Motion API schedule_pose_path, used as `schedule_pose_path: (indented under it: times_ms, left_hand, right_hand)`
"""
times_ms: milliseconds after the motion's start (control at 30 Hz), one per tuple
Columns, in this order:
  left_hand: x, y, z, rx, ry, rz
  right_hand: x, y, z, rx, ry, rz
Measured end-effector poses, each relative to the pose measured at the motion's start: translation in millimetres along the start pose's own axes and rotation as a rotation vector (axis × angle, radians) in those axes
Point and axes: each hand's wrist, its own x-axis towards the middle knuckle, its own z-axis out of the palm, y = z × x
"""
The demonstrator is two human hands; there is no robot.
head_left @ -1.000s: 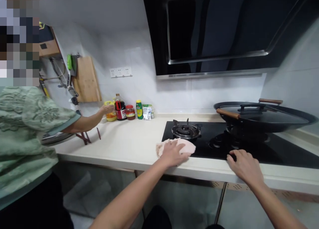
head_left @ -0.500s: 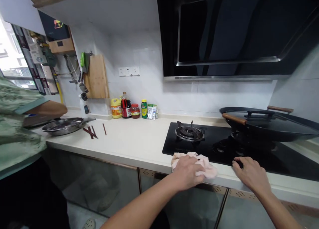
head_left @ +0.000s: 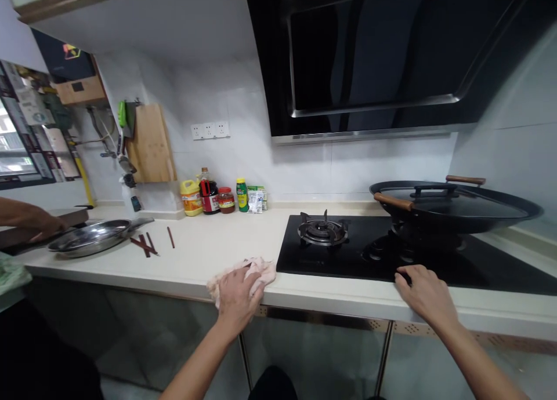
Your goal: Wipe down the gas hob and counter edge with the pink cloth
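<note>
My left hand (head_left: 238, 294) grips the bunched pink cloth (head_left: 264, 269) on the counter (head_left: 195, 252) just left of the cooktop (head_left: 300, 259). My right hand (head_left: 424, 291) rests at the cooktop's front edge, thumb apart from loosely bent fingers. On the cooktop, 1 burner (head_left: 323, 231) shows at left and a wok (head_left: 439, 221) sits at right.

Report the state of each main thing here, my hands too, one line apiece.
Cloth: crumpled, under the left hand
Left hand: on the cloth
Right hand: at the cooktop's front edge, nothing visibly held
Left burner: no flame visible
Wok: lid on
Frying pan: right way up
Brown sticks: lying flat, some crossed
Sauce bottle: upright, capped
Yellow jug: upright
Red-lidded jar: closed
Green bottle: upright, yellow cap on
Cutting board: upright
</note>
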Motion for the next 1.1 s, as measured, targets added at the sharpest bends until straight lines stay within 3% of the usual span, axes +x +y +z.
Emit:
schedule_pose_path:
  times_ms: [100, 267, 367, 467, 533, 600, 667, 767, 867, 967, 1100]
  left_hand:
    - [0.5, 32.7, 5.3, 0.027, -0.001, -0.066]
    - [11.4, 120.8, 20.5, -0.132, -0.100, 0.057]
    - [16.5, 178.5, 32.9, -0.291, -0.139, 0.121]
    - [17.9, 229.5, 43.6, -0.428, -0.225, 0.183]
    - [17.8, 253.4, 46.9, -0.492, -0.278, 0.232]
    - [17.6, 264.1, 46.1, -0.570, -0.308, 0.270]
    - [17.6, 259.4, 42.2, -0.699, -0.305, 0.291]
    - [17.9, 226.4, 34.1, -0.962, -0.229, 0.291]
    - [22.1, 175.2, 26.8, -1.105, -0.090, 0.137]
    - [35.3, 122.3, 22.8, -0.970, 0.009, -0.053]
    - [60.0, 67.9, 27.6, -0.695, 0.052, -0.085]
  right_hand:
    - [0.0, -2.4, -1.8, 0.004, -0.019, 0.020]
    - [1.5, -0.6, -3.4, 0.043, -0.024, 0.044]
    - [0.9, 4.1, -8.0, 0.261, 0.010, 0.055]
    - [-5.8, -1.9, -24.2, 0.576, 0.144, 0.135]
    - [-14.2, -15.6, -39.2, 0.706, 0.207, 0.123]
    - [-23.3, -33.6, -50.7, 0.757, 0.161, -0.013]
    - [-31.3, -50.4, -53.8, 0.741, 0.019, -0.182]
    - [-40.3, -66.0, -44.5, 0.616, -0.160, -0.322]
    - [-48.0, -79.6, -35.8, 0.431, -0.140, -0.352]
    - [-54.8, -109.3, -38.9, 0.312, -0.082, -0.372]
    - [-59.4, -181.8, -40.7, 0.275, -0.170, -0.394]
